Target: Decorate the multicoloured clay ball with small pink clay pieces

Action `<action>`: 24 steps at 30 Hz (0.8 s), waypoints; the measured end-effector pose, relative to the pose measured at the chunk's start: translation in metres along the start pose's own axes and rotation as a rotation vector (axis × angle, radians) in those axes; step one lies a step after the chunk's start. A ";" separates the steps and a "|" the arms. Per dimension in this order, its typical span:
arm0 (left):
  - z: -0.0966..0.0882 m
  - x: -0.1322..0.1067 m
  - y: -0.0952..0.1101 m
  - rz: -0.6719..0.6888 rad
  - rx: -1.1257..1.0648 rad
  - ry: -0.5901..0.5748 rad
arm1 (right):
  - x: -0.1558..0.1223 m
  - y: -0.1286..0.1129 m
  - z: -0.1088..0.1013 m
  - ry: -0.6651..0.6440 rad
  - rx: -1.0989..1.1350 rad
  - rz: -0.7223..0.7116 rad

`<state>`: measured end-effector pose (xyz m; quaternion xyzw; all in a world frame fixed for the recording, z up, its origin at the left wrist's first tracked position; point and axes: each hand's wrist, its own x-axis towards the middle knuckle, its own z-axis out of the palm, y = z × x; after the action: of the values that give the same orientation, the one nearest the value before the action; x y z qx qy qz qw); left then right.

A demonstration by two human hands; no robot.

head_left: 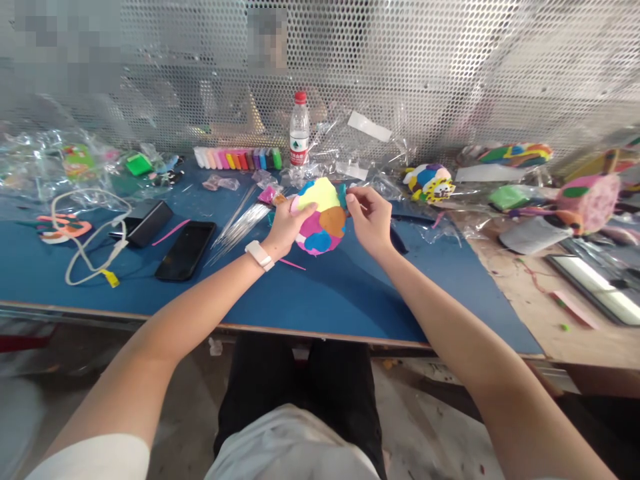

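My left hand (287, 223) grips a round clay-covered piece (320, 217) patched in yellow, orange, pink and blue, holding it up above the blue mat (320, 293). A white watch sits on that wrist. My right hand (369, 217) is at the piece's right edge, fingers pinched on its teal rim. A row of coloured clay sticks (237, 159) lies behind the hands, next to a water bottle (299, 137) with a red cap.
A black phone (185, 250), a black power bank (147, 222) and a white cable (93, 233) lie at left. Clear wrappers and finished clay figures (429, 181) crowd the back and right. A perforated metal screen (400, 67) closes the far side.
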<state>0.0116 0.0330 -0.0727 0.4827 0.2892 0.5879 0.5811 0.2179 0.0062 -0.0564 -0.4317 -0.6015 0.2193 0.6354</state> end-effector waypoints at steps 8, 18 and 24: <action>-0.004 0.001 -0.001 0.149 0.225 -0.040 | -0.001 0.002 0.004 0.028 -0.049 -0.011; 0.002 -0.004 0.005 0.140 0.222 -0.075 | -0.006 -0.003 0.007 -0.038 -0.013 0.018; 0.002 -0.004 0.004 0.115 0.232 -0.140 | -0.004 -0.009 0.008 -0.015 -0.052 0.017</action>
<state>0.0112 0.0276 -0.0693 0.6022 0.2860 0.5476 0.5056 0.2075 0.0002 -0.0523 -0.4513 -0.6082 0.2122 0.6175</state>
